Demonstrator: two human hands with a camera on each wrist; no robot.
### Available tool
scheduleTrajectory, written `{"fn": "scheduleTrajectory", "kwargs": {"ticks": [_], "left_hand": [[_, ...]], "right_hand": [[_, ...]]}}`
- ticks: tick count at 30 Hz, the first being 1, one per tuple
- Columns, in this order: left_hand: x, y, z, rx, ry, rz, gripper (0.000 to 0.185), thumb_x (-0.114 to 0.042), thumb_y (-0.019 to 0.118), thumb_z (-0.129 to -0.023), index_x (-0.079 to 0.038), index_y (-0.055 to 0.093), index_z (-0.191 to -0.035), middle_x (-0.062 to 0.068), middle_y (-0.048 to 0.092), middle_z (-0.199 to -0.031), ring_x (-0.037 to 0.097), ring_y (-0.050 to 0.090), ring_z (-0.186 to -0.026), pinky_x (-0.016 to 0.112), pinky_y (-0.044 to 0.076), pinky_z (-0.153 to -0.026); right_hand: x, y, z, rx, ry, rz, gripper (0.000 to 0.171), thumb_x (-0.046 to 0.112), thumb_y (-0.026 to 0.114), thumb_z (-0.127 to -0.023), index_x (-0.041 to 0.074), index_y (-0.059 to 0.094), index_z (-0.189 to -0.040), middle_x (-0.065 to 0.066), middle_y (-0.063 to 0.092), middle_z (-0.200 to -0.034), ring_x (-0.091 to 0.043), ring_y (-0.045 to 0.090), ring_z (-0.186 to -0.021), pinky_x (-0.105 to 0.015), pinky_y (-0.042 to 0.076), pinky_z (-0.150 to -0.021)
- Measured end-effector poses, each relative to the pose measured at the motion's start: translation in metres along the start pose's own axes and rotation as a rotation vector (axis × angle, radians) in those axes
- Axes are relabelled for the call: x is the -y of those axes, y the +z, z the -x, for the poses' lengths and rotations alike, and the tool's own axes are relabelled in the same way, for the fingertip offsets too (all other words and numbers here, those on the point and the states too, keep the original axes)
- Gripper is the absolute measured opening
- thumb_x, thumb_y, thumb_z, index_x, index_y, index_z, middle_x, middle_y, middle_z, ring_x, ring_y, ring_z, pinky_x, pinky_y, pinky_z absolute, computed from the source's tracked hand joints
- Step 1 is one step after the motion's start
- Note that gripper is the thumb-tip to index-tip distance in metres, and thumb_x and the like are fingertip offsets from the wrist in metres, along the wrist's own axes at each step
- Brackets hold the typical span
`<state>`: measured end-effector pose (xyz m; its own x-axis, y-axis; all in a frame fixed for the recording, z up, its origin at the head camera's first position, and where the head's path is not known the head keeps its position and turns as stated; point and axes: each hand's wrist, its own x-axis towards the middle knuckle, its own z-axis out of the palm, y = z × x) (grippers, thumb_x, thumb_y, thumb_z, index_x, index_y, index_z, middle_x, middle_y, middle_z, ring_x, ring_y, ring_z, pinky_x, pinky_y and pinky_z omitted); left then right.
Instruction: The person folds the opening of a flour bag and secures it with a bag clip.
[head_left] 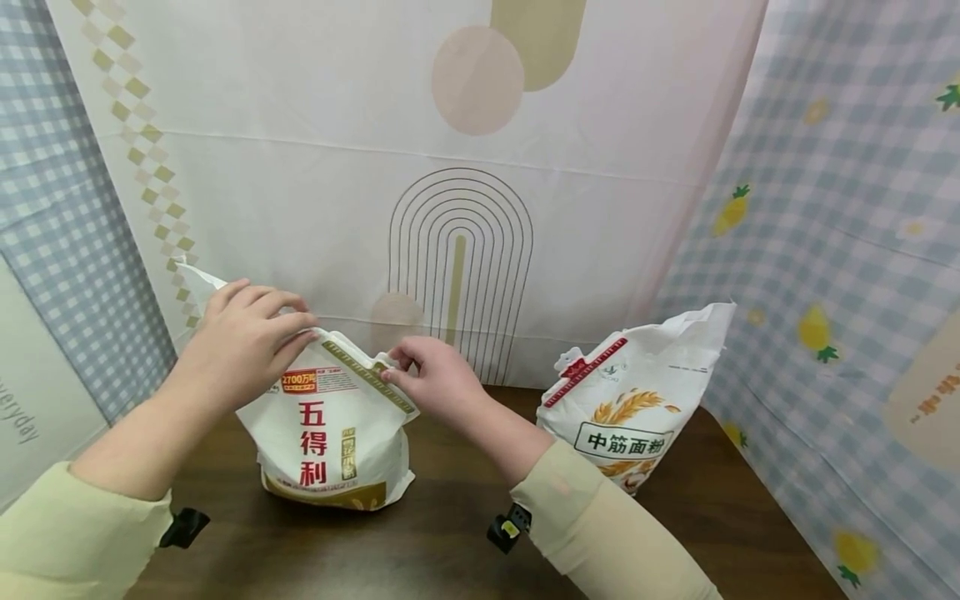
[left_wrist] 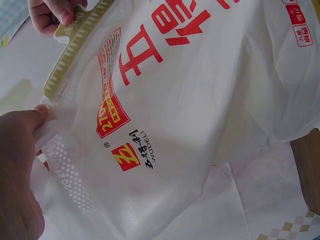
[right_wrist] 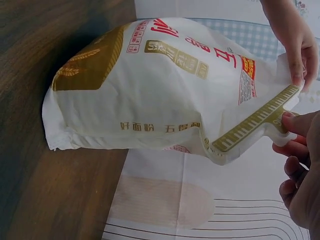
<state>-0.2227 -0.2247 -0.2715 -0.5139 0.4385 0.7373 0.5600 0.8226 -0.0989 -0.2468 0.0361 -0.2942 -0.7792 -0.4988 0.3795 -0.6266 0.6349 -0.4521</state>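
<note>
A white flour bag (head_left: 333, 454) with red lettering stands at left centre in the head view. An olive-gold sealing clip (head_left: 348, 362) lies slantwise across the right part of its top. My left hand (head_left: 251, 333) grips the bag's folded top just beside the clip's upper end. With thumb and fingers, my right hand (head_left: 442, 375) pinches the small handle on the clip, as the right wrist view shows with the clip (right_wrist: 257, 117) across the bag's upper edge. The left wrist view shows the bag's front (left_wrist: 170, 115) close up; part of the left hand's grip is hidden.
To the right leans a second white flour bag (head_left: 626, 425) with wheat pictures and a red sealing clip (head_left: 581, 371). Both bags are on a dark wooden table (head_left: 442, 500). A patterned cloth (head_left: 322, 208) hangs behind, with a checked pineapple cloth (head_left: 810, 275) at the right.
</note>
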Motion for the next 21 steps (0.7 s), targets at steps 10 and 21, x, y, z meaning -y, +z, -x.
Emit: {"fn": "scheduleTrajectory", "kwargs": {"ticks": [10, 21], "left_hand": [[-0.0012, 0.0006, -0.0011, 0.005, 0.0, -0.003, 0.015, -0.017, 0.075, -0.085, -0.014, 0.075, -0.099, 0.008, 0.068, -0.106, 0.036, 0.057, -0.107, 0.062, 0.031, -0.105], [0.0, 0.0034, -0.0013, 0.013, -0.022, -0.005, 0.016, -0.017, 0.075, -0.085, -0.014, 0.075, -0.101, 0.009, 0.068, -0.107, 0.035, 0.058, -0.107, 0.062, 0.031, -0.105]], "right_hand": [[0.0043, 0.0012, -0.0021, 0.024, -0.004, 0.115, 0.012, 0.032, 0.072, -0.092, 0.021, 0.067, -0.093, 0.014, 0.063, -0.083, -0.005, 0.055, -0.073, -0.022, 0.045, -0.062], [0.0051, 0.0021, -0.0033, 0.037, 0.018, 0.134, 0.014, 0.033, 0.071, -0.093, 0.021, 0.068, -0.099, 0.013, 0.064, -0.088, -0.005, 0.056, -0.074, -0.023, 0.046, -0.062]]}}
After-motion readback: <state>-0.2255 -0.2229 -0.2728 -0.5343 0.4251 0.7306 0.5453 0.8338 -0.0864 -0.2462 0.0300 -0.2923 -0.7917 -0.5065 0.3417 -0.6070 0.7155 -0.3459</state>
